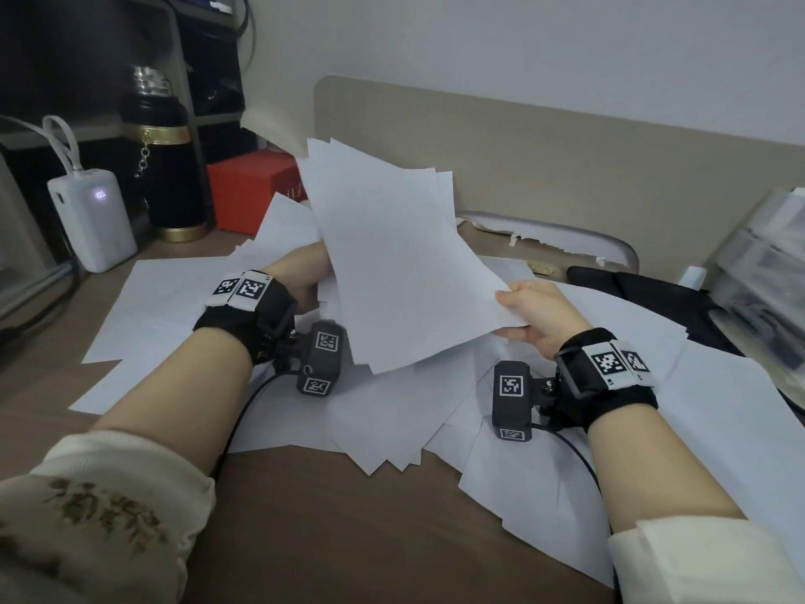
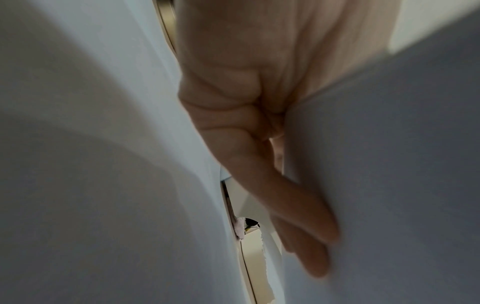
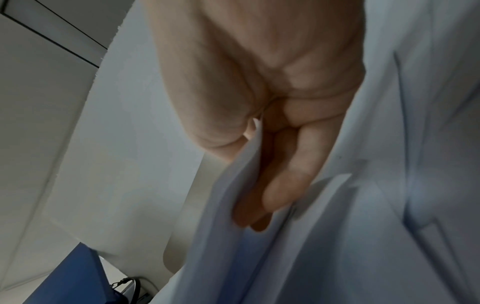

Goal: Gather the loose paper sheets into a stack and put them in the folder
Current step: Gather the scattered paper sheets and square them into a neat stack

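Held sheets: we hold a bundle of white paper sheets (image 1: pixel 392 263) tilted up at centre frame.
Right hand (image 1: pixel 533 313): pinches the bundle's lower right corner.
Left hand (image 1: pixel 300 276): grasps its left edge, fingers hidden.
Loose white sheets (image 1: pixel 718 407): scattered over the brown desk (image 1: pixel 305 516) below.

Upper left of my head view: black flask (image 1: pixel 162 159) with a gold band, upright. White power bank (image 1: pixel 92 220) stands left of it, light on. Red box (image 1: pixel 255 190) just right of the flask. Beige partition (image 1: pixel 566 150) spans the back. Clear trays (image 1: pixel 766 272) far right, blurred.
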Tool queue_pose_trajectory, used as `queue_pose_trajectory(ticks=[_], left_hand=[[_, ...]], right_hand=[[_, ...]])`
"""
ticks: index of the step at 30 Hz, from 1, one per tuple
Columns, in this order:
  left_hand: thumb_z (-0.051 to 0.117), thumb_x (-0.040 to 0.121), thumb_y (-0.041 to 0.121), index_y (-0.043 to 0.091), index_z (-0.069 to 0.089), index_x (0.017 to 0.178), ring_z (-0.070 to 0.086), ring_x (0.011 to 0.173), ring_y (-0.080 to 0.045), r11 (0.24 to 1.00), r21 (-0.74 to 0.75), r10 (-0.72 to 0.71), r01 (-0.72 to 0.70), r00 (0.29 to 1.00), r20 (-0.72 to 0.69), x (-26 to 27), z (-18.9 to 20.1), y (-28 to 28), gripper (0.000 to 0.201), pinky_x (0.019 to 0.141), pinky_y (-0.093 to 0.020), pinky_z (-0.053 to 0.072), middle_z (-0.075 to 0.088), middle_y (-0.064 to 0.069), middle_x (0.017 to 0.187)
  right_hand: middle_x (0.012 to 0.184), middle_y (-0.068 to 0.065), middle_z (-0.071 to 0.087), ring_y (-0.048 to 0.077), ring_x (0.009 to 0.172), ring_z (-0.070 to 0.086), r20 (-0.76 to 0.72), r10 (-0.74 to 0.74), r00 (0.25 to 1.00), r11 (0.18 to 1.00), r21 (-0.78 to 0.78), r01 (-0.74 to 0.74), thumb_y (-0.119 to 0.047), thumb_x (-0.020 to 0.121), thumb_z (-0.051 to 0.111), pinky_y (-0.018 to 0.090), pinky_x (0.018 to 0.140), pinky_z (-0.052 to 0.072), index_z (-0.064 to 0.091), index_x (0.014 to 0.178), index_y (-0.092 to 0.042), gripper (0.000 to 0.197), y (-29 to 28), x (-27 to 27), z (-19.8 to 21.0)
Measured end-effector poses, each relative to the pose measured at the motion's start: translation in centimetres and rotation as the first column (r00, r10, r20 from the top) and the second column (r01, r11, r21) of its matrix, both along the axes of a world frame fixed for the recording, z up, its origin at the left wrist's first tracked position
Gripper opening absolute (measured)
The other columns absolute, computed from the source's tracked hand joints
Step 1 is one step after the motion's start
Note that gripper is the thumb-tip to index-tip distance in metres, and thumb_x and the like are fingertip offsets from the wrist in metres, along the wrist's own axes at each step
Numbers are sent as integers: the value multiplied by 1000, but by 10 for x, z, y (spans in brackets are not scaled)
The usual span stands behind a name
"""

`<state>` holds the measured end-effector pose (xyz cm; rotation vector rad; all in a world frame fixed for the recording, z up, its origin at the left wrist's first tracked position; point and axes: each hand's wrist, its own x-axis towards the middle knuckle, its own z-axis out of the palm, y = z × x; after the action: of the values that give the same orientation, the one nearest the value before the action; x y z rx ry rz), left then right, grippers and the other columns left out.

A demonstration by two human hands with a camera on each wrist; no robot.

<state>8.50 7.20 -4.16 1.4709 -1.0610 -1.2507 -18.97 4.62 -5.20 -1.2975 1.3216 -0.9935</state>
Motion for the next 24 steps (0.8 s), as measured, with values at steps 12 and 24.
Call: queue_pose_trajectory(ticks=[12, 24], left_hand=[[27, 96, 64, 18, 52, 133, 59, 119, -25, 997, -51, -65, 63, 997, -41, -1, -2, -1, 64, 91, -34, 50, 62, -2, 127], [42, 103, 29, 20, 59, 111, 70, 88, -15, 974, -172, -150, 144, 989, -19, 2, -5, -2, 21, 81, -32, 56, 72, 0, 100]], right_hand=[[95, 8, 57, 20, 76, 61, 3, -27, 1000, 998, 63, 27, 2, 95, 43, 25, 52, 58, 54, 89, -5, 14, 2, 9, 0], [113, 12, 67, 25, 92, 64, -69, -27, 997, 999, 40, 30, -16, 92, 58, 34, 79, 51, 56, 121, -7, 30, -8, 3, -10]])
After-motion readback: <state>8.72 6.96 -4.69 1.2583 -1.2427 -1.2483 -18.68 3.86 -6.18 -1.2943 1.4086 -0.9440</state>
